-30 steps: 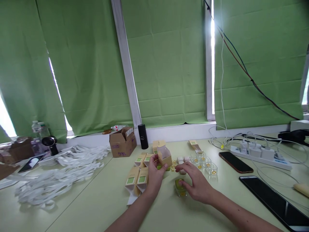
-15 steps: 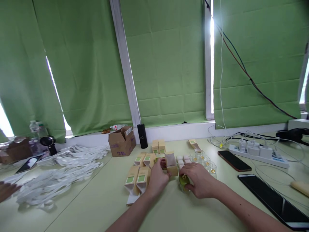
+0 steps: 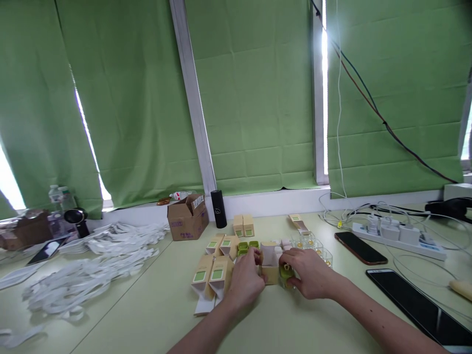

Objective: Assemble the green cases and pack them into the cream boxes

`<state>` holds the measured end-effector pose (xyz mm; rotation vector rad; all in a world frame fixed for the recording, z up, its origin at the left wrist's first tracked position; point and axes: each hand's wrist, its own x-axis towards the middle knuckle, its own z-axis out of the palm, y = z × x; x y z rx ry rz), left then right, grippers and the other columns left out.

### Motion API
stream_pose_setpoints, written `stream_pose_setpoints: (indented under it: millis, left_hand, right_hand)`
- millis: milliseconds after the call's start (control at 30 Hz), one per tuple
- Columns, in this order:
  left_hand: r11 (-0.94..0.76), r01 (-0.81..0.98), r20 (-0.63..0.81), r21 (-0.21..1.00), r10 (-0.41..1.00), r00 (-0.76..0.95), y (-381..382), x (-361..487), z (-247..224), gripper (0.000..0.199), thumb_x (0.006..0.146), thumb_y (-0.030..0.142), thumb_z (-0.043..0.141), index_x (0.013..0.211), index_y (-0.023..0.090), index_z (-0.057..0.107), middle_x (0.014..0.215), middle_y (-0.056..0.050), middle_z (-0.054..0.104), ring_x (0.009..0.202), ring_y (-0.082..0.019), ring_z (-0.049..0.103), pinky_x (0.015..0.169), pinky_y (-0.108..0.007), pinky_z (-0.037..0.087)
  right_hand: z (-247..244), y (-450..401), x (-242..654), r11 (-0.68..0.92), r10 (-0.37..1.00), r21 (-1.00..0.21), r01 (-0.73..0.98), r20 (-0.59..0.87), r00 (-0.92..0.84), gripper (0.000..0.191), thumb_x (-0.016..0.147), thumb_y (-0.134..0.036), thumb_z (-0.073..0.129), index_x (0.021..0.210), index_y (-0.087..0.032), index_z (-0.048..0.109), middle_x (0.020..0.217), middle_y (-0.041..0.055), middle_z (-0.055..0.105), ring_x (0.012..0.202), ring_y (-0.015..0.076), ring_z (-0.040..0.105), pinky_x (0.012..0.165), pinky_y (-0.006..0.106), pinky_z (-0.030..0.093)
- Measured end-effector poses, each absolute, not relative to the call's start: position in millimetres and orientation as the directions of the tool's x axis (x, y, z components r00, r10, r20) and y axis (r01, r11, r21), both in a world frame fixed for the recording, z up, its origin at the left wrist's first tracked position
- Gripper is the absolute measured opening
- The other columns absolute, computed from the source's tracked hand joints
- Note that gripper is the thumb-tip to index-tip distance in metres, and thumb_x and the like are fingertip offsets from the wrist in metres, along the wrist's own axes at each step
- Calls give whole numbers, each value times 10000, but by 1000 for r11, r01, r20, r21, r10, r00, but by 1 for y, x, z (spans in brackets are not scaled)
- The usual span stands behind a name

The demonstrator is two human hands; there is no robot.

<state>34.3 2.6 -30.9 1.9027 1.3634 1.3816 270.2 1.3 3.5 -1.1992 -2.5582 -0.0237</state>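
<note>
My left hand (image 3: 246, 278) is closed on the left side of a small kraft paper box (image 3: 270, 275), whose pale inner flap stands up. The box rests on the table. Just right of it, my right hand (image 3: 311, 273) grips a small green glass container (image 3: 285, 271) with its fingers curled over the top. Several kraft boxes with green labels (image 3: 217, 274) lie left of my left hand. Behind that hand are small green pots (image 3: 243, 247). White caps (image 3: 285, 243) and clear glass jars with gold centres (image 3: 326, 255) stand behind my right hand, partly hidden.
Two more kraft boxes (image 3: 243, 225) and a black cylinder (image 3: 218, 209) stand at the back, near a brown carton (image 3: 188, 219). White ribbons (image 3: 92, 275) are heaped on the left. On the right lie a phone (image 3: 360, 247), a black tablet (image 3: 424, 305) and a power strip (image 3: 400, 238) with cables.
The held box has shifted right and toward me, uncovering the green pots behind. The green glass container has moved slightly right. Another person's hand has left the view at the left edge.
</note>
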Motion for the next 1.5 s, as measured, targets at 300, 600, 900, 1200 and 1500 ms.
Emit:
stream_pose_setpoints:
  millis: [300,600,900,1200,1500]
  left_hand:
    - [-446,501,524,742,852,-16,-11,44,-17,542,754,237,771,1258,249,573,1237,-130,670,1184,-361,565,1012,-455,423]
    - [-595,494,642,634,761,94,-11,46,-10,86,956,277,590,960,249,672,1276,-101,609,1286,-297,562,1088,-437,459]
    - [-485,473,551,735,834,-1,-1,44,-21,248,922,366,653,1116,244,746,1169,-107,752,1143,-330,659,1044,-503,496]
    - [-436,346,479,831,876,-46,3,40,-23,383,839,270,695,1213,215,756,1173,-120,755,1114,-310,671,1048,-479,499]
    - [-428,308,451,850,892,-5,2,43,-23,416,847,211,648,1249,207,754,1260,-122,745,1139,-302,672,1039,-470,514]
  right_hand:
    - [4,1,273,644,755,-134,753,277,-595,328,759,-239,731,1078,-248,657,1018,34,769,874,284,721,656,307,359]
    - [5,4,276,636,760,-106,765,261,-596,349,753,-234,738,1093,-247,661,1039,46,779,888,299,736,680,314,398]
    - [4,5,277,630,765,-112,768,256,-591,291,749,-237,746,1036,-241,703,1008,48,778,862,290,732,668,316,412]
    - [13,12,288,621,769,-247,744,378,-516,246,820,-236,700,1066,-229,716,1025,73,770,907,272,706,775,364,500]
    - [8,17,288,702,712,-657,274,652,-262,302,948,-398,638,1210,-249,662,1223,108,705,1022,282,682,675,361,608]
